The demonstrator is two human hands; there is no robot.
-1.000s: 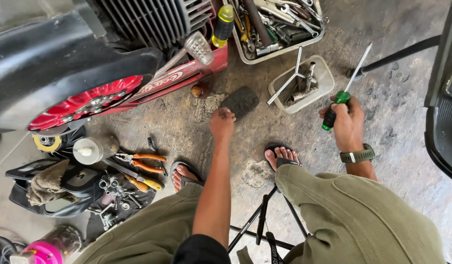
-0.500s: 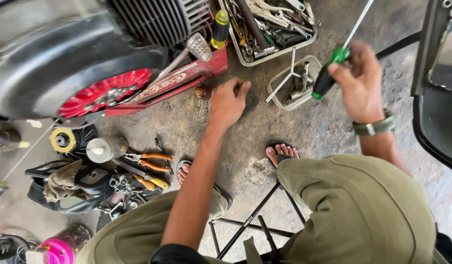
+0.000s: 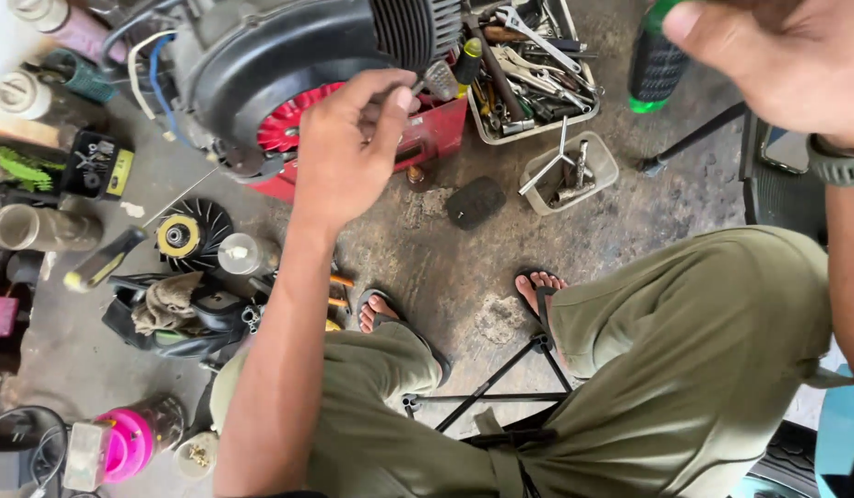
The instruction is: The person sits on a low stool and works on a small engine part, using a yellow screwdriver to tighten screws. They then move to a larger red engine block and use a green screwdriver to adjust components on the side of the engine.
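Oil-stained concrete floor below us, our left hand pinches fingers together at the black engine shroud while our right hand grips the green-handled screwdriver, lifted clear.

A stained, grey concrete floor carries everything; a small engine with a black shroud and red flywheel is set on it at the upper left; a tray of wrenches and other hand tools is placed beside the engine, and a smaller pale plastic tub holding a few metal pieces is set just below that tray; a dark flat pad lies near the tub; a black finned wheel with a yellow centre and a crumpled rag on dark parts are seen at the left; a pink-capped container is laid at the lower left.
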